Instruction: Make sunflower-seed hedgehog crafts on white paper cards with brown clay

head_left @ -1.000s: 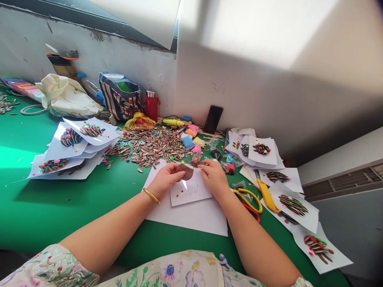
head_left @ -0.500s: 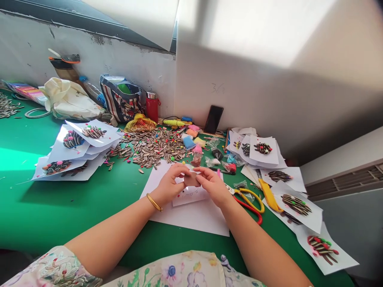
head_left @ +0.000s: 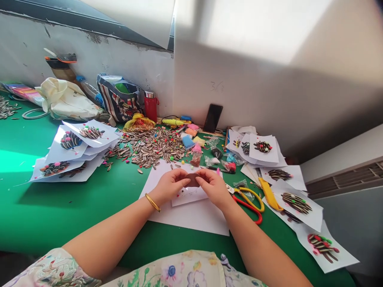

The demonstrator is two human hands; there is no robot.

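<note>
A flat brown piece of modelling clay (head_left: pixel 192 180) is pinched between my two hands. My left hand (head_left: pixel 170 185) grips its left edge with thumb and fingers. On the other side, my right hand (head_left: pixel 213 186) holds the right edge the same way. Both hands hover over a small white card (head_left: pixel 191 198) with a drawing and small red dots, partly hidden by my fingers. Beneath that card lies a larger white sheet (head_left: pixel 191 219) on the green table.
Beyond my hands spreads a heap of sunflower seeds (head_left: pixel 152 145). Scissors (head_left: pixel 249 199) and a yellow utility knife (head_left: pixel 269 194) lie at right. Seed-decorated cards (head_left: pixel 295 203) are on both sides. A phone (head_left: pixel 213 118) leans on the wall near a red flask (head_left: pixel 150 107).
The brown clay has turned and now looks darker and wider between my fingers. My hands have shifted slightly, with the fingers lower and the thumbs pressed on the clay.
</note>
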